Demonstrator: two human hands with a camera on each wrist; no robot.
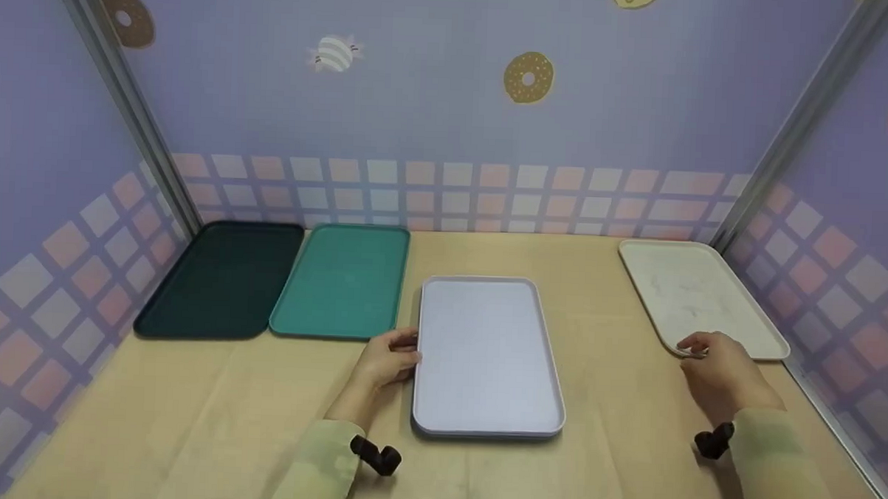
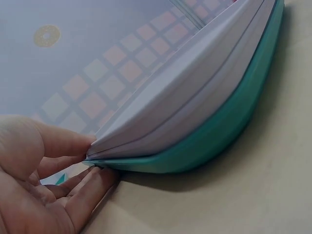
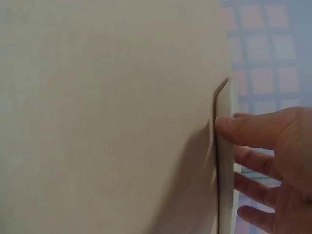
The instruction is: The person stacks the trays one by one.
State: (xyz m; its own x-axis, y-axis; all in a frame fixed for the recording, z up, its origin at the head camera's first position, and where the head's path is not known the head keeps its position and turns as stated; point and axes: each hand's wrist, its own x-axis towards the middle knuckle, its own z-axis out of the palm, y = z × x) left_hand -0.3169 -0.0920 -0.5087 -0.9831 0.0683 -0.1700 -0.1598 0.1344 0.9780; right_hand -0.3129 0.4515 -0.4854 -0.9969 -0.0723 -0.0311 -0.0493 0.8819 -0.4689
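Note:
A stack of rectangular trays lies at the middle of the table, with a pale lavender tray point(image 1: 485, 354) on top. The left wrist view shows pale trays point(image 2: 204, 83) above a teal tray point(image 2: 204, 148) at the bottom. My left hand point(image 1: 388, 360) pinches the stack's left edge, some fingers underneath. At the right, a cream tray point(image 1: 697, 291) lies flat by the side wall. My right hand point(image 1: 728, 370) holds its near left corner. In the right wrist view the thumb point(image 3: 239, 129) touches the outer rim; the other fingers are over the tray, their tips partly hidden.
Two more trays lie at the back left, a dark green tray point(image 1: 221, 279) and a teal tray point(image 1: 343, 279), side by side. Patterned walls point(image 1: 448, 117) enclose the wooden table point(image 1: 261, 420) at the back and both sides. Each wrist carries a small black camera.

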